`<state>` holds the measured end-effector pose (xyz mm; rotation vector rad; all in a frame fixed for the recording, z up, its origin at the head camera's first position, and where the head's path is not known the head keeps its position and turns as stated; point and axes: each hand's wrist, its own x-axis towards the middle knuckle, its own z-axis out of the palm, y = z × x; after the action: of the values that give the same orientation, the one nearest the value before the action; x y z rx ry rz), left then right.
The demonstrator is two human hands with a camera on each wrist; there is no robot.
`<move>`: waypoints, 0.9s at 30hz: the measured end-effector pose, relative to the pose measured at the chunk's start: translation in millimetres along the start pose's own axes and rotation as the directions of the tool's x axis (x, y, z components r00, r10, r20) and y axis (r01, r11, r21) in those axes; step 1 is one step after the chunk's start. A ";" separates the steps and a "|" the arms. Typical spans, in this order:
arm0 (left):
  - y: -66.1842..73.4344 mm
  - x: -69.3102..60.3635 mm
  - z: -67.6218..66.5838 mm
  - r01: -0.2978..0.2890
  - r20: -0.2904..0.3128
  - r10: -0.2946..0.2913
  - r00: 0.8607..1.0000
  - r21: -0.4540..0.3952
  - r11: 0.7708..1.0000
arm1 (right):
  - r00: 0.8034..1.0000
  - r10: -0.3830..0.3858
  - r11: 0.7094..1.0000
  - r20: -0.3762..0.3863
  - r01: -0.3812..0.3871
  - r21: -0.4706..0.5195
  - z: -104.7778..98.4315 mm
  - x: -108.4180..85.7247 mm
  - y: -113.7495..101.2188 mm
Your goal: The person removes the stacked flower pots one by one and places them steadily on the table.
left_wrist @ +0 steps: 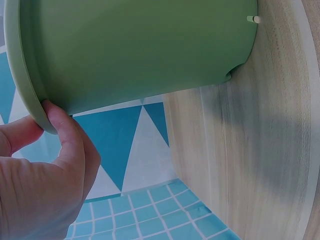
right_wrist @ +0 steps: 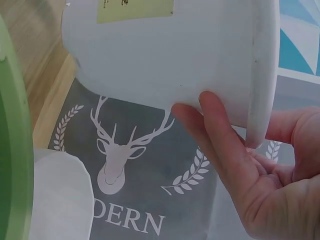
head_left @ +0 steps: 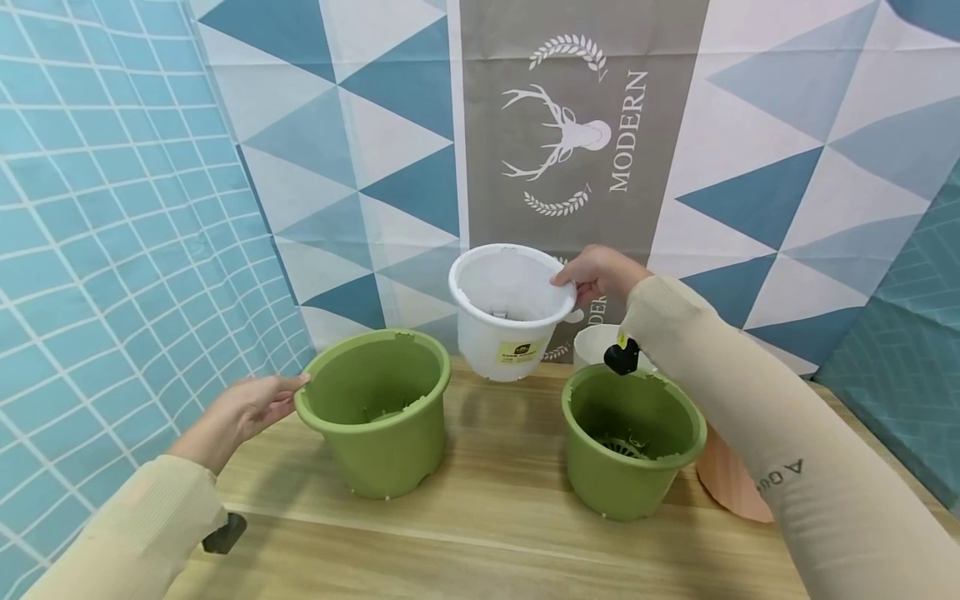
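Observation:
My left hand [head_left: 243, 410] pinches the left rim of a large green plastic flowerpot [head_left: 390, 450], thumb inside and fingers under the lip in the left wrist view. The pot stands mouth up at the left of the wooden table. At the back centre, my right hand [head_left: 602, 271] grips the right rim of a white flowerpot [head_left: 483, 340] with a yellow label [head_left: 519, 352]. That pot hangs above the table, its mouth tipped towards me. Fingers [right_wrist: 220, 122] press on its outer wall in the right wrist view, while the thumb goes over the rim.
Under my right forearm stands a second green flowerpot [head_left: 615, 492] with a slotted bottom. Behind it is another white pot [head_left: 591, 343], partly hidden. A terracotta-coloured pot [head_left: 723, 475] is beside it, mostly covered by my sleeve. Patterned cloth [head_left: 405, 108] hangs behind the wooden table [head_left: 420, 546].

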<state>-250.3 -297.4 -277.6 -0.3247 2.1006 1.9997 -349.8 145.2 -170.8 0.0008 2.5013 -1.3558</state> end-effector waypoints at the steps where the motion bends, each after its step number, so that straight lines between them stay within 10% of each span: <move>1: -0.1 -0.2 0.1 -0.001 0.001 0.001 1.000 -0.003 1.000 | 1.000 0.010 1.000 0.013 -0.010 0.015 0.9 1.3 0.1; 27: -1.7 2.9 -1.3 -0.018 0.018 0.018 1.000 -0.018 1.000 | 0.994 0.092 0.993 -0.058 -0.087 0.076 42.6 29.2 18.4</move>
<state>-252.6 -298.7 -280.0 -0.2901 2.0828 2.0251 -364.2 116.5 -215.2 0.1708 2.4676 -1.4306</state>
